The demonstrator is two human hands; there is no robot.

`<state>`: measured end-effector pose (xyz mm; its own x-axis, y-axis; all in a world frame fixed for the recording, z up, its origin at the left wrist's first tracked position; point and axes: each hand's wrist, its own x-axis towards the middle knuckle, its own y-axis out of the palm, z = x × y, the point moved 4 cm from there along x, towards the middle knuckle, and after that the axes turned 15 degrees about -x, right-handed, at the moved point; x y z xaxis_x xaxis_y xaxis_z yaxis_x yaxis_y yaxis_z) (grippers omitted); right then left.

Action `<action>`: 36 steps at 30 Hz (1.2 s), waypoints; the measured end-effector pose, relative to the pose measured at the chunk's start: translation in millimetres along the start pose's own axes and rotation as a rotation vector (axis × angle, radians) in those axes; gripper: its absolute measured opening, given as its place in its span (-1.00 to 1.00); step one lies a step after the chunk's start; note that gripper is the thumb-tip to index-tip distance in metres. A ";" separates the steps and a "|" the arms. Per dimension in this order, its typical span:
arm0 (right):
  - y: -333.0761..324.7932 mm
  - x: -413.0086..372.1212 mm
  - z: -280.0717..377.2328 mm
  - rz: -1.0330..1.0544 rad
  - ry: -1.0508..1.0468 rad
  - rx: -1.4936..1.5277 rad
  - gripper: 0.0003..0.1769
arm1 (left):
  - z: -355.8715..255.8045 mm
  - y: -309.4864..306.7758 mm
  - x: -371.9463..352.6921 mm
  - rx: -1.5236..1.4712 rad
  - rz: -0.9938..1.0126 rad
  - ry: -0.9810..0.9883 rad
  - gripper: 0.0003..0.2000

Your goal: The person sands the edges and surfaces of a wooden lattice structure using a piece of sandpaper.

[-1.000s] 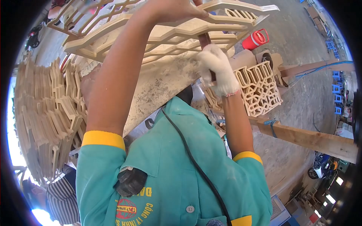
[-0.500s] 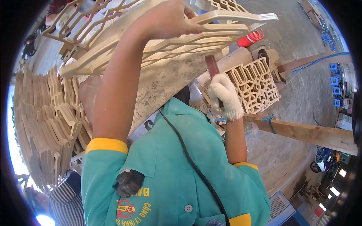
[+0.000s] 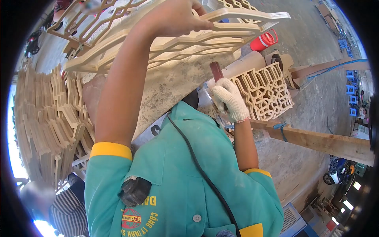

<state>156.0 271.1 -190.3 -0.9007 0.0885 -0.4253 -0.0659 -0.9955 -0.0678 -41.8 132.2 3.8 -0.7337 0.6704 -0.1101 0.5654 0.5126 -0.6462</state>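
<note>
My left hand [image 3: 183, 19], bare, grips the upper edge of a pale wooden lattice panel [image 3: 233, 14], its thumb on the near side and its other fingers partly hidden behind. More lattice panels lie below that one on a dusty work surface [image 3: 166, 85]. My right hand [image 3: 231, 98], in a white knitted glove, is closed around a dark red-brown strip or block [image 3: 216, 72] that sticks out above the fingers. This hand is apart from the panels, in front of the work surface's edge.
Wooden lattice pieces [image 3: 43, 122] stand stacked at the left, near a person in striped clothing [image 3: 69, 209]. Patterned panels [image 3: 264, 93] lie right of my glove, below a red container [image 3: 262, 41]. A wooden beam [image 3: 316, 138] extends rightward.
My right hand has shifted slightly left with the red-brown strip, which now tilts more to the left. My left hand has moved slightly up, still on the panel.
</note>
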 end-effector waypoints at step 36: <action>-23.6 -30.7 70.8 -0.055 -0.345 0.354 -0.83 | 10.0 -2.9 5.3 -0.072 -0.148 0.199 -0.63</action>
<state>154.8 289.5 -111.7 -0.9774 0.1847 -0.1024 -0.2053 -0.9451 0.2544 -51.1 128.9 -2.5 -0.7257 0.6742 0.1371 0.4879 0.6449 -0.5883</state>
